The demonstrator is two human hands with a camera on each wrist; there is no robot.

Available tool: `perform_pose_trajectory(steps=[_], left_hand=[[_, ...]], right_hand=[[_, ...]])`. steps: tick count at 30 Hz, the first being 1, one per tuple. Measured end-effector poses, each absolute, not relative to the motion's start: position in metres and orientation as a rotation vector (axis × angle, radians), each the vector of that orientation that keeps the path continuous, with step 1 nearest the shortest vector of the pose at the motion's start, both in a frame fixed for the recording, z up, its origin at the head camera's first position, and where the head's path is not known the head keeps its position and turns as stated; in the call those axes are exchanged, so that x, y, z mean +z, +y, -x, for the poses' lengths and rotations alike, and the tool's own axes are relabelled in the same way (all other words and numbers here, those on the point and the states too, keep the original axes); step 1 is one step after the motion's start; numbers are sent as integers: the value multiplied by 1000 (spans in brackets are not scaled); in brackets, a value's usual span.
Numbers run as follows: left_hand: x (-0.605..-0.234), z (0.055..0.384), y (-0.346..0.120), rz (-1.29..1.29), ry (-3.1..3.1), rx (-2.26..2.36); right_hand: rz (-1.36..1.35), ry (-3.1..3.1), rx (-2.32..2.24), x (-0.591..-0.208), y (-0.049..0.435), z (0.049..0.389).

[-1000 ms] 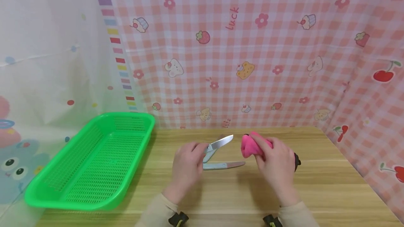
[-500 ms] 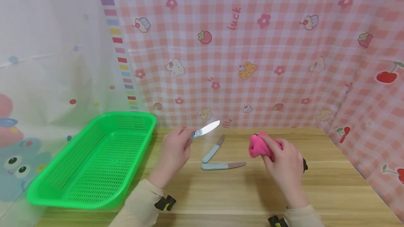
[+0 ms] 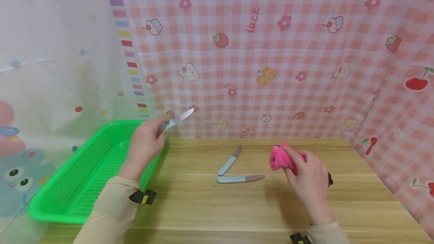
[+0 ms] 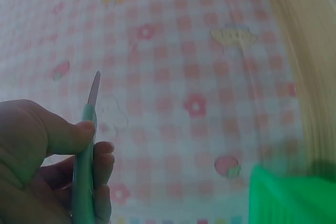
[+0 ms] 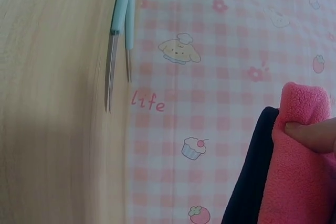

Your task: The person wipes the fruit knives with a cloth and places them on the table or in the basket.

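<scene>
A small knife with a pale blue handle and a short metal blade appears to be going to the green plastic basket with slotted walls and floor, so the step in hand is probably setting it down there. The next move is likely calling for lowering the knife inside the rim and loosening the fingers, keeping them clear of the edge.

The left hand is pinching the handle, its thumb pressing one side while the fingers are curling round the other. It is hovering in front of the basket's far right corner in the head view; whether it is directly above cannot be told. The blade is pointing up and to the right, and the forearm is slanting across the basket's near right side.

The right hand is gripping a bunched, fluffy pink cloth between thumb and fingers, well apart on the right. Two more blue-handled knives are lying between the hands on the pale wooden table, their handle ends almost meeting
</scene>
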State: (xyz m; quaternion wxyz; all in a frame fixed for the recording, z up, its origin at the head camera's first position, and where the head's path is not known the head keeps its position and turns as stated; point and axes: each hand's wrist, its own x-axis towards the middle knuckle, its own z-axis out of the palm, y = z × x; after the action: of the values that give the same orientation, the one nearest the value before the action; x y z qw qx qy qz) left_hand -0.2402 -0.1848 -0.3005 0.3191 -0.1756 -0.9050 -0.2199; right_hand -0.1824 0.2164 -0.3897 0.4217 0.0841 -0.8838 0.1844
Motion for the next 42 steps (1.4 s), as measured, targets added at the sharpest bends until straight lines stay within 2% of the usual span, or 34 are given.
perform_pose_trajectory(steps=[7,25,42], left_hand=[[-295,245,-231,357,-2462,-565],[-326,263,-328,134,-2697,-582],[-365,271,-362,20,-2915,-646]], right_hand=[[-202,-2220,469,-390,220,182],[-181,-2239,461,-389,223,181],[-178,-2233,448,-389,226,181]])
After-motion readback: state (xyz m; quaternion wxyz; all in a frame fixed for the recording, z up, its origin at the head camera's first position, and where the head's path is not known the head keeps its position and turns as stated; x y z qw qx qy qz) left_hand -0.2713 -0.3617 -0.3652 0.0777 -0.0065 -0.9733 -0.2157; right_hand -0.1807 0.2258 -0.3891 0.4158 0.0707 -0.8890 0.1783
